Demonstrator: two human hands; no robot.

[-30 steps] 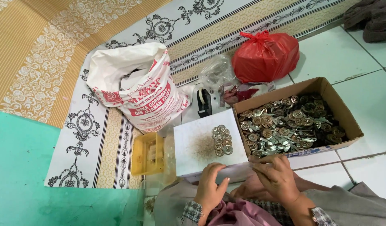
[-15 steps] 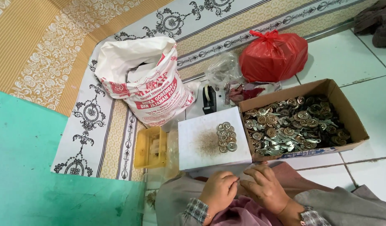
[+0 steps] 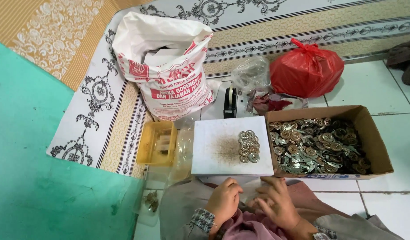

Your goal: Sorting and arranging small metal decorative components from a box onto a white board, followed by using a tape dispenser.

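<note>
Resting low in the lap, left hand (image 3: 223, 198) curled loosely, holding nothing visible; right hand (image 3: 276, 202) spread, fingers open, empty. Just above both, on the white board (image 3: 214, 158), small cluster of round metal pieces (image 3: 248, 146), nearer the right hand. Further right, cardboard box (image 3: 369, 133) of the same parts.

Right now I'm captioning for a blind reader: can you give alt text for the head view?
A seated person's left hand and right hand rest together in their lap below a white board bearing a small pile of round metal pieces. Right of it sits a cardboard box of similar pieces; a white sack and a red bag lie beyond.
</note>
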